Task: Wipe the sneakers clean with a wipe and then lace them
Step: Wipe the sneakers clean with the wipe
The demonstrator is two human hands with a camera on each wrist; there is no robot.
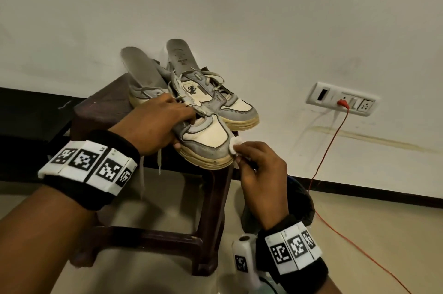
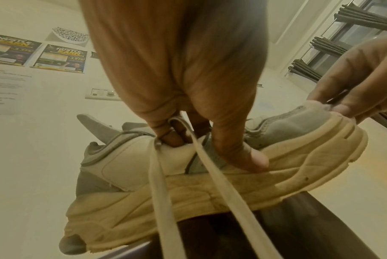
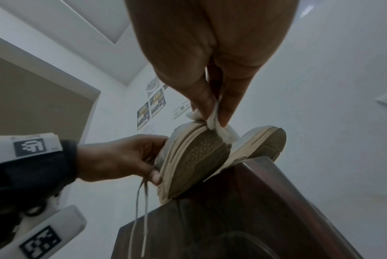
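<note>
Left hand (image 1: 153,123) grips sneaker (image 1: 206,142); right hand (image 1: 261,174) pinches wipe (image 1: 236,147).

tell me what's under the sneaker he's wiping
Under the held sneaker is the dark wooden stool; its toe juts past the edge over open air, laces dangling. The heel's contact is hidden by the left hand.

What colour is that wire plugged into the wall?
The cable is red-orange, clearest in the head view.

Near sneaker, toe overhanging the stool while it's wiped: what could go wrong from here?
The near sneaker sticks out past the stool edge; if the left hand loosens its grip, it could tip off. Its loose lace dangles and may snag. The right hand only pinches the small wipe, which could slip out.
</note>
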